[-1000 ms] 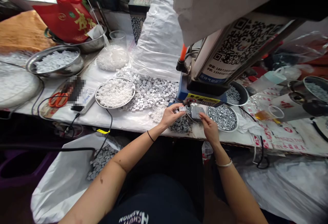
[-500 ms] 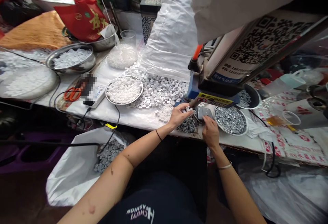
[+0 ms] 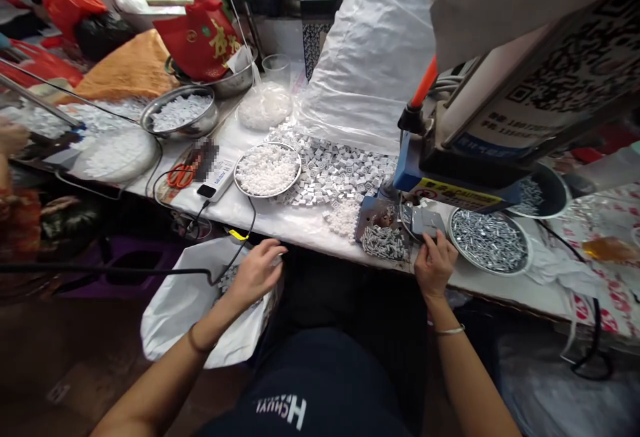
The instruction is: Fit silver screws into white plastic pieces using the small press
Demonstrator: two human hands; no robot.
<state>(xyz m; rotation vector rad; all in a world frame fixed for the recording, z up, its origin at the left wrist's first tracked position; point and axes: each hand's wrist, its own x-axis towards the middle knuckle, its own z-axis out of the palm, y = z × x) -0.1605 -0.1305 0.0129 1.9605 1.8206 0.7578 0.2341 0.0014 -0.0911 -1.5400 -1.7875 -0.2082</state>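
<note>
Dropping from the blue press (image 3: 450, 187) to the white plastic bag (image 3: 175, 303) below the table (image 3: 300, 223) front edge, the left hand (image 3: 255, 273) curls loosely over small grey square pieces (image 3: 226, 280) (whether it holds one is hidden). The right hand (image 3: 434, 265) pinches the small grey metal block (image 3: 425, 221) under the press, so one round there looks finished.

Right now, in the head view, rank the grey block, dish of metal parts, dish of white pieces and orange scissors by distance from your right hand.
From the right hand:
1. grey block: at the fingertips, under the press.
2. dish of metal parts: just to its right.
3. dish of white pieces: left, mid-table.
4. orange scissors: farther left.
</note>
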